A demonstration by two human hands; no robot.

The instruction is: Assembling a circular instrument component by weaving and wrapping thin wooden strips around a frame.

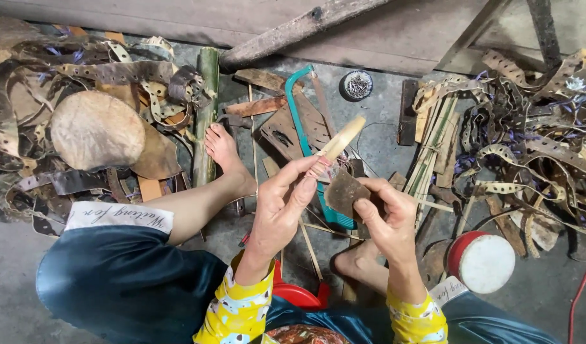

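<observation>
Mid-trim, I'd judge: left hand (281, 207) gripped the pale bamboo stick (341, 139), right hand (387, 216) clenched a dark blade (344, 190) against it; stick looked partly shaved.

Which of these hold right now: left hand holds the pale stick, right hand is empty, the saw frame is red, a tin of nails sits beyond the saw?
The left hand holds the pale stick: true.
The right hand is empty: false, it grips a dark flat blade against the stick.
The saw frame is red: false, it is teal.
A round tin of nails sits beyond the saw: true.
</observation>
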